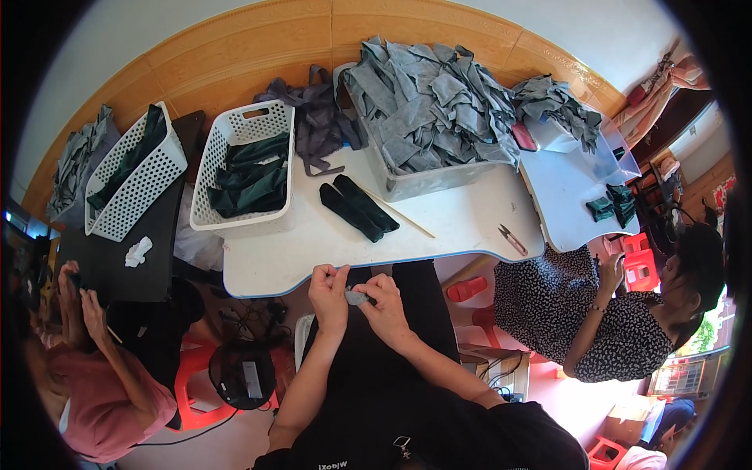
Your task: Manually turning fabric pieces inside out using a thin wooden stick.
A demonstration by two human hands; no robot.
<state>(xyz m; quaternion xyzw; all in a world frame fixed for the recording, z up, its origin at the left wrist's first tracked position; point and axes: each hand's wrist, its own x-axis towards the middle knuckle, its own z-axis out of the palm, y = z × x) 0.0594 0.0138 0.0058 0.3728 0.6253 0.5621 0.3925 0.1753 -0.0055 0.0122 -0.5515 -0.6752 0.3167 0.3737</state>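
Note:
Just off the table's front edge, my left hand [330,299] and my right hand [385,304] come together in front of my lap. Both pinch a small piece of grey fabric [357,298]; fingers cover most of it, and a dark bit shows near the left fingertips. Beyond them, two dark green velvet tubes [359,208] lie side by side on the white table [290,254]. A thin wooden stick [409,218] rests against them, slanting toward the right. Farther right lies a pair of thread snips [513,240].
A bin [427,182] heaped with grey fabric pieces stands at the back. Left of it are dark straps [317,110] and a white basket [243,219] of green velvet pieces. People sit working at left [102,392] and right [587,321]. A red stool [192,384] stands lower left.

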